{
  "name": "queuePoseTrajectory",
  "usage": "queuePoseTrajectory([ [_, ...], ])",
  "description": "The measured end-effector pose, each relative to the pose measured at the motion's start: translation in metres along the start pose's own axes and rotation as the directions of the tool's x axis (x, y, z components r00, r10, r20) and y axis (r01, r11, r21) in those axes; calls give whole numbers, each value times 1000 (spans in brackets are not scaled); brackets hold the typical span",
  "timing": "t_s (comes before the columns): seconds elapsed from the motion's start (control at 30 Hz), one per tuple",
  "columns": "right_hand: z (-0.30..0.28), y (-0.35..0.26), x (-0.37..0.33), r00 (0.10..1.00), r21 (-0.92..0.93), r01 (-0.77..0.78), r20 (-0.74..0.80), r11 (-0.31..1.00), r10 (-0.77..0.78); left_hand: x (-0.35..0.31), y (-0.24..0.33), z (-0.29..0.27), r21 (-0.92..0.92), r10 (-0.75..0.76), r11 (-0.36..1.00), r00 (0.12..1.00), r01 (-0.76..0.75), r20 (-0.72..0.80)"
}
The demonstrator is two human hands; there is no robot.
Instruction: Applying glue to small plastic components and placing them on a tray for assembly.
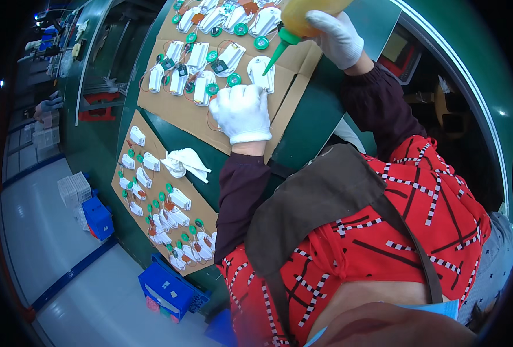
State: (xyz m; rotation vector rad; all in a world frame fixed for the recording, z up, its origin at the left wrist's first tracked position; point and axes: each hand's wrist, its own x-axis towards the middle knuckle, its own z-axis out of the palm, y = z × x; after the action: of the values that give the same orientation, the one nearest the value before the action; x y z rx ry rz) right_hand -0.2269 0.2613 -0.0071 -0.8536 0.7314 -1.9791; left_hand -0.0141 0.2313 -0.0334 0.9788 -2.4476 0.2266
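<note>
My right hand [338,39], in a white glove, is wrapped round a squeeze bottle [309,16] of yellowish fluid. The bottle tilts down, and its green nozzle [276,56] has its tip over a white plastic housing [261,68] on the cardboard. Just in front of that housing my left hand [242,113], also gloved, is closed with its fingers curled under; whatever they grip is hidden. A green-rimmed round part [234,80] shows just beyond its knuckles. To its left lie several more white housings [202,87] with thin wires, green round parts and small dark boards.
The cardboard sheet [169,103] lies on a green table [201,153]. Nearer me on the left, a second cardboard sheet [147,124] carries several more housings, beside a crumpled white cloth [187,163]. Blue bins [166,286] stand below the table's left edge.
</note>
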Motion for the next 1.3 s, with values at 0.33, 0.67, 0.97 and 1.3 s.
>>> queuePoseTrajectory([
  [0.33, 25, 9, -11, 995, -318, -96, 0, 943, 101, -20, -1, 6, -62, -86, 995, 993, 81, -76],
  [0.67, 29, 17, -9, 997, -394, -14, 70, 919, 45, -14, 0, -5, 86, -86, 992, 995, 89, -41],
  [0.97, 28, 27, -11, 992, -405, -10, 111, 914, 60, -15, -2, -2, 52, -90, 994, 994, 93, -62],
  [1.3, 32, 16, -12, 989, -315, -33, 125, 948, 76, -15, -3, -4, 58, -98, 993, 992, 103, -74],
])
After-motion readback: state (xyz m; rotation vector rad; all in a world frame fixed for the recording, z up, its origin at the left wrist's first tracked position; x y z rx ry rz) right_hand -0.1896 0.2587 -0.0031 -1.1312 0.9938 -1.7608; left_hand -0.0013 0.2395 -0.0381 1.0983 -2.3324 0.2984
